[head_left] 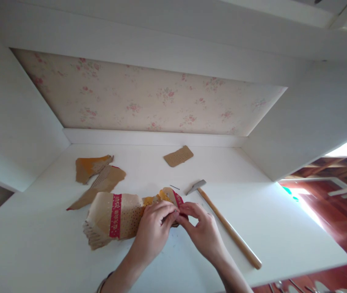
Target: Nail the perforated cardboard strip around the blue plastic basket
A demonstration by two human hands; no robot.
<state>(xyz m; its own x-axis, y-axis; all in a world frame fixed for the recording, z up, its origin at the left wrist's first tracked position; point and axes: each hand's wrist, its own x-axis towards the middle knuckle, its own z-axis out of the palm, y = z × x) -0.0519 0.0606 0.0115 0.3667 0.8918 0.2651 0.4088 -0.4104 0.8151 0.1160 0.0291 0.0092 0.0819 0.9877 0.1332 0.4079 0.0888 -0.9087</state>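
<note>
A long piece of brown cardboard (127,211) lies in front of me, with red printed bands, an orange patch and many small holes. Its left end is torn and corrugated. My left hand (155,224) rests over its right part, thumb and fingers pinched at the edge. My right hand (202,230) pinches the same right end, its fingertips meeting those of the left. What exactly lies between the fingertips is hidden. Just beyond the hands are a thin dark nail (174,187) and a hammer (230,228) with a wooden handle and a grey metal head.
Torn cardboard scraps (106,181) lie at the left of the white tabletop (283,232). A small perforated cardboard piece (178,156) is near the back. White panels enclose both sides, and a shelf overhangs the flowered back wall (149,97). Reddish flooring shows at the right.
</note>
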